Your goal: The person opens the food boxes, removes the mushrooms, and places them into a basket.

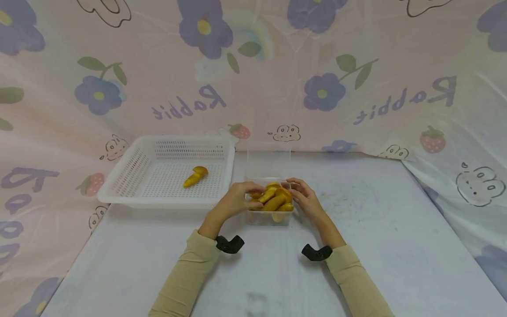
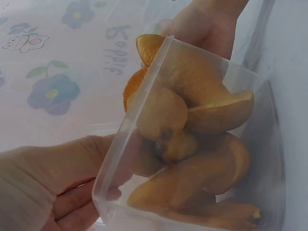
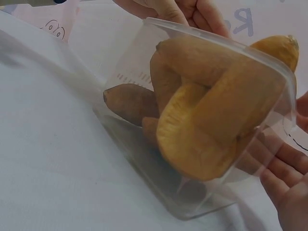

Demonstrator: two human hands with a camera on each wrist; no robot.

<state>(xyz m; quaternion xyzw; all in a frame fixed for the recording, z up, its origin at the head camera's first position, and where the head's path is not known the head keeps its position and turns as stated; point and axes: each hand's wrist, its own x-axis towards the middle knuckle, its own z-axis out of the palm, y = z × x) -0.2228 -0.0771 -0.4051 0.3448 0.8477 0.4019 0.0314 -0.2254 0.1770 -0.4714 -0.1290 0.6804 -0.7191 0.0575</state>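
A clear plastic box [image 1: 269, 218] stands on the table with its see-through lid [image 1: 269, 159] raised behind it. Yellow-brown mushrooms [image 1: 274, 203] fill it, and some rise above the rim. At the box's left side is my left hand [image 1: 235, 198], its thumb and fingers spread over the rim and touching the mushrooms. My right hand [image 1: 309, 200] lies along the opposite side, fingers extended against the wall and rim. In the right wrist view, mushrooms [image 3: 207, 106] show through the wall; the right hand [image 3: 288, 187] is beside them. Part of the left fingers is hidden behind the box and mushrooms.
To the left stands a white perforated basket [image 1: 119, 191] with one mushroom [image 1: 195, 177] lying in it. A patterned cloth [image 1: 269, 88] hangs behind the white table [image 1: 380, 229]. Each wrist wears a black device [image 1: 229, 245].
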